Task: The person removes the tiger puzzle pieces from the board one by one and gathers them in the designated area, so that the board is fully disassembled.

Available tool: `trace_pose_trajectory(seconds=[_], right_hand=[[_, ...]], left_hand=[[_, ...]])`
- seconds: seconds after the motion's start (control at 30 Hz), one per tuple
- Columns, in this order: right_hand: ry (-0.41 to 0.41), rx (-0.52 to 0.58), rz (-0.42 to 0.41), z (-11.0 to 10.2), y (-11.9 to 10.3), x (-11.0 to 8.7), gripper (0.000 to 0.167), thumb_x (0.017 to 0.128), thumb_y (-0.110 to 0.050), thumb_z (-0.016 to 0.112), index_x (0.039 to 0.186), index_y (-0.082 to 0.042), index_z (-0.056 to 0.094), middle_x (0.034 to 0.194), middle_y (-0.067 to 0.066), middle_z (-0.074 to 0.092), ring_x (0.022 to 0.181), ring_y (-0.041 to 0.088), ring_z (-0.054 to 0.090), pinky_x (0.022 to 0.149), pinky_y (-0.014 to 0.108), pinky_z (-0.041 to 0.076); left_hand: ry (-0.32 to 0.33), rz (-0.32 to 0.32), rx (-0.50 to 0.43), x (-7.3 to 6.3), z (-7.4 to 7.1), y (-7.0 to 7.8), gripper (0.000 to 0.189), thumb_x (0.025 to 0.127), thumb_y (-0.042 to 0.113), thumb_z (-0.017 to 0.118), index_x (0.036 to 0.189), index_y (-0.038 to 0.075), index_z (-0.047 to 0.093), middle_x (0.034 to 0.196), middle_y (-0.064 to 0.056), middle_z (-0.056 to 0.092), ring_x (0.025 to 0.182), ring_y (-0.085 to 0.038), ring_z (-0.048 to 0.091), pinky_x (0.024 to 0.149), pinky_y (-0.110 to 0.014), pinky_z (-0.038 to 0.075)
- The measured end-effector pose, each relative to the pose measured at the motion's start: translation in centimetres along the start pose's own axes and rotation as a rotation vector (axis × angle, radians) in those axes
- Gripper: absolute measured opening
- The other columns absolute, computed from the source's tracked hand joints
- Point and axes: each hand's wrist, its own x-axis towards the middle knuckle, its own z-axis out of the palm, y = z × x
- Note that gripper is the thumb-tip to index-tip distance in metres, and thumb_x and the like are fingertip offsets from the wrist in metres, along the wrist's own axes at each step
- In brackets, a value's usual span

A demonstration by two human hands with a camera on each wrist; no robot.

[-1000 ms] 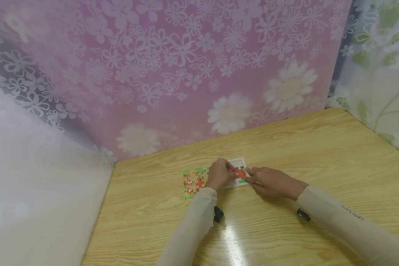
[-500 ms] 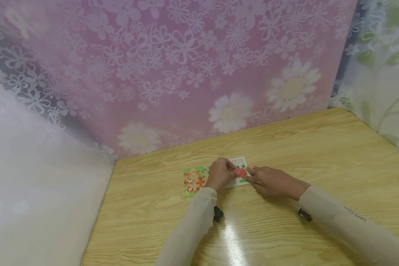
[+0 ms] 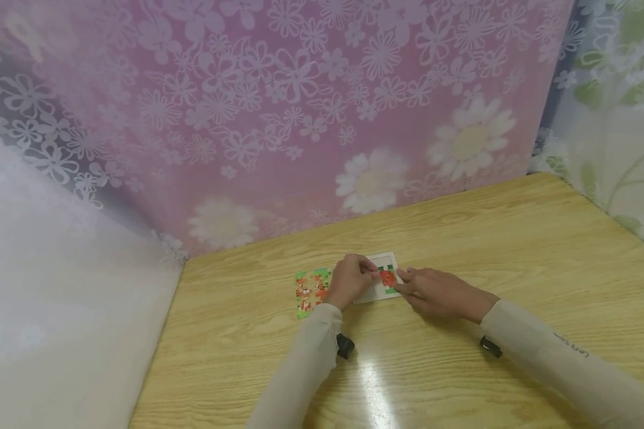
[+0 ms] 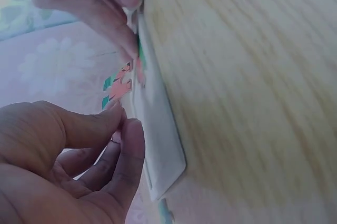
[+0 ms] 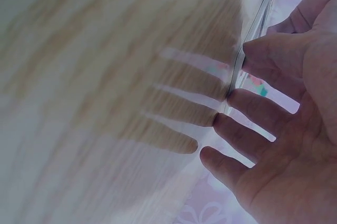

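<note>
A white puzzle tray (image 3: 367, 300) lies on the table, its near rim and right end showing. Red and green puzzle pieces (image 3: 388, 278) sit at that right end. My left hand (image 3: 349, 281) arches over the tray's left part. In the left wrist view its thumb and fingertips (image 4: 134, 132) come together right by the red pieces; whether they pinch one, I cannot tell. My right hand (image 3: 437, 292) reaches in from the right, its fingers extended (image 5: 258, 109) and touching the tray's edge. Left of the tray, several tiger-picture pieces (image 3: 306, 292) lie grouped, partly hidden by my left hand.
The wood-grain table (image 3: 236, 357) meets a pink flowered curtain (image 3: 279, 137) at its back edge. A white sheet (image 3: 59, 310) borders its left side, and a leaf-patterned curtain (image 3: 617, 119) hangs at the right. Both wrists carry small black cameras (image 3: 345, 345).
My left hand has shifted slightly left, its fingertips drawing back from the red pieces, which now show more fully. My right hand stays at the tray's right edge.
</note>
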Motion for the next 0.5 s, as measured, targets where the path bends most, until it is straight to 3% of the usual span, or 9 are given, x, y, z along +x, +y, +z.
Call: trace_pose_trajectory(seconds=[0.17, 0.33, 0.5], right_hand=[[0.004, -0.015, 0.014, -0.1, -0.1, 0.0, 0.029, 0.1, -0.008, 0.061, 0.127, -0.003, 0.071, 0.141, 0.029, 0.053, 0.125, 0.048, 0.056, 0.095, 0.056, 0.051], [-0.006, -0.022, 0.018, -0.2, -0.4, 0.0, 0.029, 0.1, -0.009, 0.061, 0.127, 0.0, 0.07, 0.142, 0.03, 0.052, 0.126, 0.048, 0.055, 0.099, 0.057, 0.048], [-0.011, -0.037, 0.014, -0.2, -0.5, -0.1, 0.029, 0.101, -0.01, 0.061, 0.127, 0.0, 0.069, 0.141, 0.031, 0.052, 0.126, 0.048, 0.054, 0.099, 0.058, 0.048]], left_hand=[[0.004, 0.039, -0.011, -0.7, -1.7, -0.6, 0.006, 0.095, 0.013, 0.073, 0.091, 0.012, 0.077, 0.082, 0.004, 0.069, 0.072, -0.011, 0.061, 0.066, -0.028, 0.051], [-0.029, 0.004, -0.068, -1.8, -4.0, -1.6, 0.008, 0.097, 0.011, 0.068, 0.094, 0.01, 0.076, 0.091, -0.003, 0.073, 0.072, -0.015, 0.062, 0.062, -0.03, 0.051], [-0.022, -0.022, -0.098, -2.5, -5.8, -2.5, 0.009, 0.098, 0.014, 0.069, 0.098, 0.008, 0.075, 0.094, -0.012, 0.073, 0.07, -0.02, 0.062, 0.059, -0.033, 0.049]])
